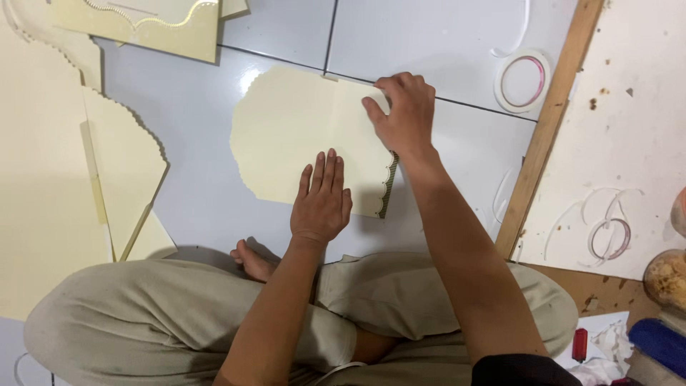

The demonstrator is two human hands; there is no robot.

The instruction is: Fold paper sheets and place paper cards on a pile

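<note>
Cream card sheet (300,136) with scalloped edges, lying flat on the pale tiled floor (443,36) before a seated person. The left hand (321,196) presses it with fingers spread flat, holding nothing; the right hand (404,114) pinches the sheet's folded right flap near its dark-trimmed edge. A tape roll (522,81), a thin ring, lies well apart beside a wooden board (547,129); similar matte scalloped cards (121,171) are stacked at left.
</note>
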